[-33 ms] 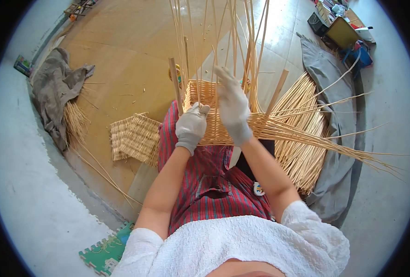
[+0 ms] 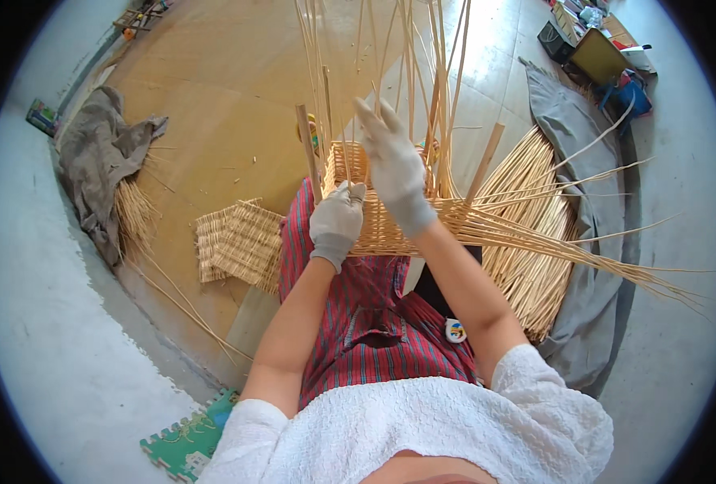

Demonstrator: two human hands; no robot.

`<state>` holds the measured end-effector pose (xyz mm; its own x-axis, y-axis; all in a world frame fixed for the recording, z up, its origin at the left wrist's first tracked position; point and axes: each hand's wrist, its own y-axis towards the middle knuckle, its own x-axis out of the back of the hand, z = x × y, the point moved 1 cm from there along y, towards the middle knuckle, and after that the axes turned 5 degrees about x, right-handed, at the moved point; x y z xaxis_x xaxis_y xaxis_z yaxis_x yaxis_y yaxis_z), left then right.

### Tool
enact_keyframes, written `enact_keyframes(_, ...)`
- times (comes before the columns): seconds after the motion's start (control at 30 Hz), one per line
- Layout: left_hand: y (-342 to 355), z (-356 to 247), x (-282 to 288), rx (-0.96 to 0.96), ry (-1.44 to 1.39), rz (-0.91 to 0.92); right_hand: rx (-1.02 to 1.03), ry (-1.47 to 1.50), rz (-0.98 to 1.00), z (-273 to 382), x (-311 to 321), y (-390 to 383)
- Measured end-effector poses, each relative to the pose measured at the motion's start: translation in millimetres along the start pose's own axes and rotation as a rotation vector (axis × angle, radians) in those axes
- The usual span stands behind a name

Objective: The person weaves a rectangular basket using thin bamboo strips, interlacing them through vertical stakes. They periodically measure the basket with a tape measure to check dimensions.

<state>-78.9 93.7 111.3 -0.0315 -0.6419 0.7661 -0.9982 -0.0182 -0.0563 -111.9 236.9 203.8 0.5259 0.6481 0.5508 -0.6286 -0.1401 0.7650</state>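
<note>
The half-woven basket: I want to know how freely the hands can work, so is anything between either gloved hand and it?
Nothing visible is. The left hand already rests closed on the rim of the basket, and the right hand is up among the upright canes rising from it, fingers spread. No other thing lies between them.

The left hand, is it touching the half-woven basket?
Touching. The head view shows the gloved left hand gripping the top edge of the half-woven basket.
</note>
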Motion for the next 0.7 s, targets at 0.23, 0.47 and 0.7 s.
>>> enact_keyframes(0.23,-2.7,-29.6,30.9,0.283,-0.507,0.326,-0.647,0.864,-0.236,-44.6,51.0,-136.0)
enact_keyframes(0.47,-19.9,-77.1,5.3,-0.203,-0.459,-0.045,-1.035,0.699,-0.381,-40.0,102.5,-150.5)
enact_keyframes(0.7,3.8,-88.5,-47.4,-0.101,-0.099,0.169,-0.335,0.269,-0.085,-50.9,71.1,1.8)
